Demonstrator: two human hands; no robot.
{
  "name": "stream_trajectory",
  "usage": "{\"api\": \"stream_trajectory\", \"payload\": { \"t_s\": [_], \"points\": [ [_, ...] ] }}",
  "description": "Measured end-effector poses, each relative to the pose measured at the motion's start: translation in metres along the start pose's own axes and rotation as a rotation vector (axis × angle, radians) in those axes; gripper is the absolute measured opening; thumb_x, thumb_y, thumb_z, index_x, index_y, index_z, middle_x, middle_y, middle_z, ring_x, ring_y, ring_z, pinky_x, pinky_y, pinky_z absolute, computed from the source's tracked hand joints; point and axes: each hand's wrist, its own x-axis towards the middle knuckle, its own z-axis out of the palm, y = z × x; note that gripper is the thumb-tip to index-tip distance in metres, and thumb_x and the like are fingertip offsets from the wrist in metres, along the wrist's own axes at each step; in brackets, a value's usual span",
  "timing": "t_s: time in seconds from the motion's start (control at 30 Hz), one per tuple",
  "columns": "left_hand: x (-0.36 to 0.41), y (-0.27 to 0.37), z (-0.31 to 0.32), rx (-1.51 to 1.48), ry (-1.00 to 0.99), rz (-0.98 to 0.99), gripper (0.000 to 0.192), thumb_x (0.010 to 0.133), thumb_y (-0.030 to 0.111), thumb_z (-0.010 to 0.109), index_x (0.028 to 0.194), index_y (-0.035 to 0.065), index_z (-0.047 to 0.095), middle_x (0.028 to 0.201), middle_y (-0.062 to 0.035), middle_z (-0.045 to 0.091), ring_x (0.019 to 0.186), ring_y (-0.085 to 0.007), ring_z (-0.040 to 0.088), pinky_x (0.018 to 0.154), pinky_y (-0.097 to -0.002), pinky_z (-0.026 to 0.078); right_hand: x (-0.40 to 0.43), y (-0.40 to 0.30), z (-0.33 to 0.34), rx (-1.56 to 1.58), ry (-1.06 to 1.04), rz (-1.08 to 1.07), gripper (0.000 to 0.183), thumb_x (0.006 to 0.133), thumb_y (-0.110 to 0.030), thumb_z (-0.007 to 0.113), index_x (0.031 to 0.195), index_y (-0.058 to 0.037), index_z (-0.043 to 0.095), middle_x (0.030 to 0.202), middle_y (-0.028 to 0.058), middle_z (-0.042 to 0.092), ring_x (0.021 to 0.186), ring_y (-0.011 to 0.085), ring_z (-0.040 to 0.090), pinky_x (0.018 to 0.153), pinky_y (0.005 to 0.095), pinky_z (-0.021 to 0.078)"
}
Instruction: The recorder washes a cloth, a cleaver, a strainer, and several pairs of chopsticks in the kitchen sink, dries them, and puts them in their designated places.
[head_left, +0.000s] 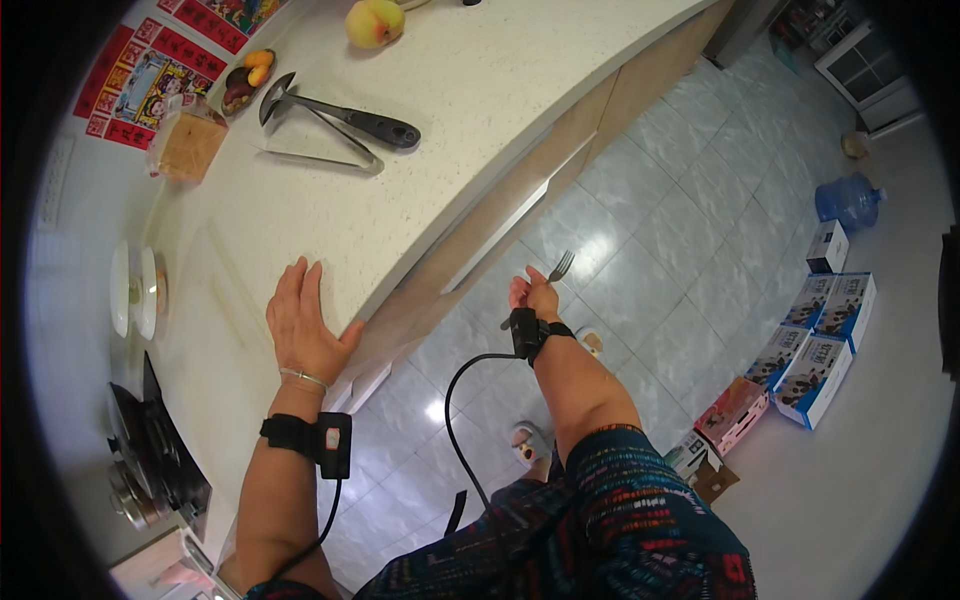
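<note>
My left hand (304, 330) lies palm down on the pale speckled countertop (450, 112), its thumb at the front edge, and holds nothing. Out over the floor, beyond the counter's edge, my right hand (538, 292) grips a metal fork (561, 267). The fork's tines point up and to the right in the picture, and part of its handle is hidden by the fingers and wrist. Farther along the counter lie metal tongs (360, 161), spread apart. A ladle-like utensil with a black handle (382, 129) lies across them, its dark head seen nearly edge-on.
A peach (375, 24), a dish of fruit (246, 81) and bagged bread (193, 142) stand on the counter. White dishes (148, 292) and a black cooktop (176, 450) lie left. Several cartons (814, 371) and a blue water jug (847, 201) line the tiled floor's right side. Cables trail from both wrists.
</note>
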Motion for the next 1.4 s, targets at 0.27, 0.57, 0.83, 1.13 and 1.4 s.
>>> {"api": "stream_trajectory", "payload": {
  "t_s": [0.27, 0.57, 0.83, 1.13, 1.4],
  "points": [
    [0.002, 0.005, -0.005, -0.018, -0.035, -0.014, 0.084, 0.056, 0.025, 0.076, 0.127, 0.0052, 0.036, 0.134, -0.0139, 0.033, 0.124, -0.0322, 0.029, 0.1, -0.0434, 0.024, 0.003, -0.019, 0.025, -0.008, -0.113, 0.009, 0.026, 0.09, -0.029, 0.042, 0.107, -0.0109, 0.052, 0.075, 0.0077, 0.059, 0.054, 0.0157, 0.055, 0.045, 0.0278, 0.0466],
    [0.0, 0.001, -0.008, -0.051, 0.0, -0.015, 0.081, 0.056, 0.025, 0.076, 0.126, 0.0062, 0.039, 0.134, -0.0128, 0.033, 0.124, -0.0311, 0.029, 0.1, -0.0434, 0.024, -0.095, -0.056, 0.116, 0.24, -0.531, 0.023, 0.025, 0.09, -0.031, 0.043, 0.092, -0.0077, 0.051, 0.08, 0.0067, 0.06, 0.063, 0.0172, 0.056, 0.044, 0.0244, 0.039],
    [0.002, 0.004, -0.011, -0.062, -0.029, -0.02, 0.084, 0.055, 0.023, 0.077, 0.127, 0.0049, 0.037, 0.133, -0.0146, 0.034, 0.124, -0.0313, 0.03, 0.1, -0.0421, 0.024, -0.121, -0.059, 0.129, 0.152, -0.566, -0.021, 0.021, 0.093, -0.03, 0.04, 0.08, -0.0145, 0.048, 0.07, -0.0053, 0.051, 0.055, 0.0083, 0.042, 0.04, 0.0202, 0.028],
    [0.0, 0.002, -0.008, -0.067, -0.003, -0.021, 0.081, 0.056, 0.029, 0.077, 0.125, 0.0084, 0.039, 0.13, -0.0116, 0.035, 0.124, -0.0292, 0.029, 0.101, -0.0428, 0.022, -0.121, -0.053, 0.136, 0.182, -0.504, 0.01, 0.017, 0.09, -0.026, 0.046, 0.077, -0.0153, 0.045, 0.069, -0.0054, 0.048, 0.054, 0.0081, 0.037, 0.039, 0.0181, 0.0241],
    [0.001, 0.004, -0.01, -0.065, -0.012, -0.027, 0.081, 0.056, 0.029, 0.077, 0.125, 0.0082, 0.04, 0.131, -0.0115, 0.035, 0.124, -0.0292, 0.029, 0.101, -0.0423, 0.022, -0.122, -0.056, 0.135, 0.201, -0.513, 0.016, 0.016, 0.09, -0.025, 0.046, 0.078, -0.0147, 0.047, 0.069, -0.0052, 0.047, 0.055, 0.0079, 0.038, 0.039, 0.0188, 0.0245]
  ]
}}
